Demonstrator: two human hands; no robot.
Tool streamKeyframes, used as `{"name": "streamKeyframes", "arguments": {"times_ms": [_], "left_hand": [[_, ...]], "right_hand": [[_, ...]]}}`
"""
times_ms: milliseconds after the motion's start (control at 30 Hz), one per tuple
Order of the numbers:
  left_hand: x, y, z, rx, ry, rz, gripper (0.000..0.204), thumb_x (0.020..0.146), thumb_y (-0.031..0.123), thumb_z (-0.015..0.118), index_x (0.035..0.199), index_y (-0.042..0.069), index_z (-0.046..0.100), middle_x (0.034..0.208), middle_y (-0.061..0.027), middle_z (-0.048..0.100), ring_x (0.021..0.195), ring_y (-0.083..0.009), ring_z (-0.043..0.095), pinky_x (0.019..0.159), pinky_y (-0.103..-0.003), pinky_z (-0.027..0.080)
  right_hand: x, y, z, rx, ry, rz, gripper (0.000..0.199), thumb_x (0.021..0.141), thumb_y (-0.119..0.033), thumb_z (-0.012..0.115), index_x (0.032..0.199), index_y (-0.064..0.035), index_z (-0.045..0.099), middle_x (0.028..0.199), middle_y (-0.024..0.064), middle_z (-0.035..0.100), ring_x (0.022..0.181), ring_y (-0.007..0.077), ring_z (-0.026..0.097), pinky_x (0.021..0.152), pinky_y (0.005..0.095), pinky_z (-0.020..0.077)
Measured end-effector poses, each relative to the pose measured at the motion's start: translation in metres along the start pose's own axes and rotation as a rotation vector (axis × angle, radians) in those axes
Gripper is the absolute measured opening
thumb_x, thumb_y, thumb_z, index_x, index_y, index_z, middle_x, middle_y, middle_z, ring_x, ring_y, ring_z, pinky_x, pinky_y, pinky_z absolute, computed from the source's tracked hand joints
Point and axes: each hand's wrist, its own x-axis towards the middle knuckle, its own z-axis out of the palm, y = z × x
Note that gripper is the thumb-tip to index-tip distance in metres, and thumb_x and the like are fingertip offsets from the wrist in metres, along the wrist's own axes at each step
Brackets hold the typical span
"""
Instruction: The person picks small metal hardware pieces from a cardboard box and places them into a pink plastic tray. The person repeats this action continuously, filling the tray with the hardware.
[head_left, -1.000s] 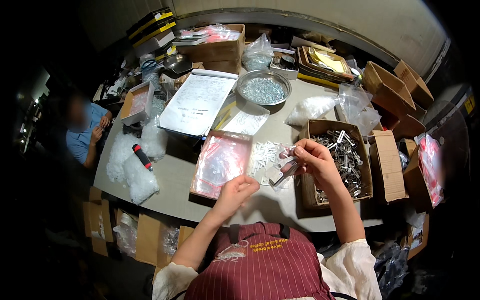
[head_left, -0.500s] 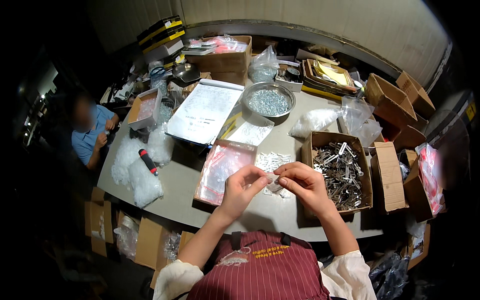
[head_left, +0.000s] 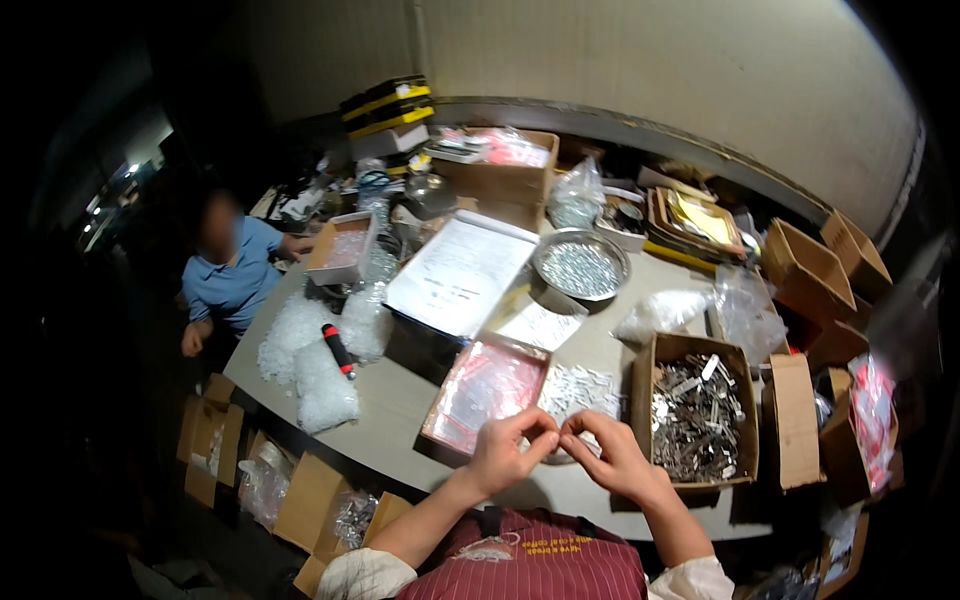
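My left hand [head_left: 508, 452] and my right hand [head_left: 612, 456] meet fingertip to fingertip just above the table's near edge. Together they pinch a small clear bag [head_left: 557, 436]; what is inside it is too small to tell. Just beyond my left hand lies a shallow tray of pink-tinted plastic bags [head_left: 486, 384]. A loose heap of small clear bags [head_left: 582, 386] lies behind my fingertips. To the right of my right hand stands an open cardboard box of metal parts [head_left: 700, 414].
A metal bowl of small silver pieces [head_left: 580, 266] and a large white sheet [head_left: 460, 274] lie farther back. Bags of white parts [head_left: 312, 358] and a red-and-black marker [head_left: 338, 350] lie left. A person in a blue shirt [head_left: 236, 282] sits at the table's left end. Cardboard boxes [head_left: 808, 266] crowd the right.
My right hand has come from the box of metal parts toward my body. My left hand has risen to meet it, and both now pinch the small bag.
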Motion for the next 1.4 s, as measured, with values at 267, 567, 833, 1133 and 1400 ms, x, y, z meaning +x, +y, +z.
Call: {"name": "streamKeyframes", "arguments": {"times_ms": [267, 567, 833, 1133, 1400], "left_hand": [[-0.038, -0.027, -0.024, -0.104, 0.167, -0.07, 0.01, 0.093, 0.009, 0.067, 0.092, 0.0, 0.064, 0.082, -0.0071, 0.07, 0.077, -0.0127, 0.071, 0.07, -0.028, 0.055], [-0.092, -0.046, -0.093, -0.401, 0.582, -0.231, 0.01, 0.1, 0.008, 0.058, 0.103, -0.001, 0.059, 0.092, -0.0114, 0.072, 0.086, -0.017, 0.071, 0.082, -0.028, 0.056], [-0.166, -0.033, -0.153, -0.491, 0.942, -0.331, 0.013, 0.105, 0.018, 0.05, 0.107, 0.005, 0.049, 0.091, -0.0144, 0.068, 0.082, -0.0277, 0.074, 0.072, -0.041, 0.063], [-0.232, 0.026, -0.206, -0.297, 1.052, -0.193, 0.024, 0.108, 0.023, 0.049, 0.098, 0.003, 0.057, 0.075, -0.0054, 0.059, 0.078, -0.0184, 0.064, 0.086, -0.036, 0.049], [-0.2, 0.188, -0.226, -0.166, 0.066, 0.615, 0.029, 0.1, 0.021, 0.055, 0.074, 0.009, 0.062, 0.073, -0.004, 0.063, 0.062, -0.0171, 0.06, 0.091, -0.046, 0.049]], "right_hand": [[0.0, -0.009, 0.017, -0.11, -0.099, 0.012, 0.016, 0.088, -0.015, 0.071, 0.093, -0.0016, 0.064, 0.085, 0.0129, 0.067, 0.078, 0.0272, 0.068, 0.065, 0.0363, 0.0534], [0.012, 0.013, 0.039, 0.186, -0.092, 0.136, 0.017, 0.091, -0.014, 0.074, 0.088, 0.0004, 0.067, 0.077, 0.0052, 0.069, 0.073, 0.0087, 0.064, 0.06, 0.0262, 0.0497], [0.035, 0.025, 0.095, 0.03, -0.148, 0.075, 0.016, 0.096, -0.012, 0.068, 0.105, 0.0013, 0.065, 0.094, 0.0131, 0.07, 0.078, 0.0211, 0.07, 0.071, 0.0329, 0.0537], [0.039, 0.073, 0.138, -0.3, -0.212, -0.002, 0.015, 0.086, -0.005, 0.068, 0.1, -0.002, 0.068, 0.1, 0.016, 0.067, 0.09, 0.0357, 0.066, 0.077, 0.0412, 0.0535], [0.033, 0.104, 0.17, -0.528, -0.138, 0.017, 0.012, 0.087, -0.016, 0.065, 0.087, -0.0052, 0.07, 0.086, 0.0133, 0.068, 0.083, 0.0335, 0.061, 0.087, 0.0419, 0.0414]]}}
